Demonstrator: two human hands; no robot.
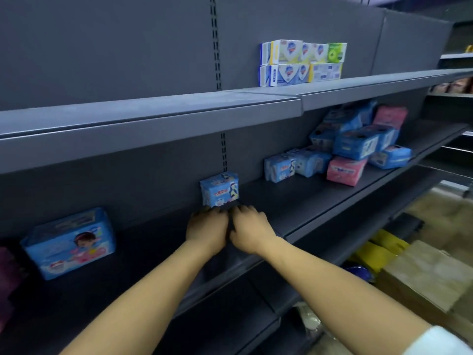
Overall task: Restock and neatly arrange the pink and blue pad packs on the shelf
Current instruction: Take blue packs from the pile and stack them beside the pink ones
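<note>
Blue pad pack [220, 188] stands upright on its own at the back of the middle shelf [294, 201], against the dark grey back panel [102, 47] and just below the slotted upright [224, 152]. Both hands are side by side right in front of it. The left hand [207, 229] and the right hand [252, 230] lie knuckles up, fingers reaching forward to the foot of the pack. Neither grip holds anything, and both look loose and fairly wide. Whether the fingertips touch the pack I cannot tell.

Further left on the same shelf, well apart, a larger blue pack [69, 243] leans back a little, with something dark purple [7, 272] at the frame's edge beside it. To the right sits a loose heap of blue packs [358, 144], some tilted, some stacked. One pink pack [345, 171] is at the front of the heap and another pink pack [390, 117] is up behind it.

The upper shelf [153, 111] carries two rows of soap boxes [302, 62] near the back wall. All the shelving is matt dark grey metal. Below right, a cardboard box [422, 272] and yellow packages [381, 252] stand by the lower shelf [230, 316]. A pale, shiny floor [435, 203] shows beyond them. A white sleeve [440, 342] shows at the bottom right corner.
</note>
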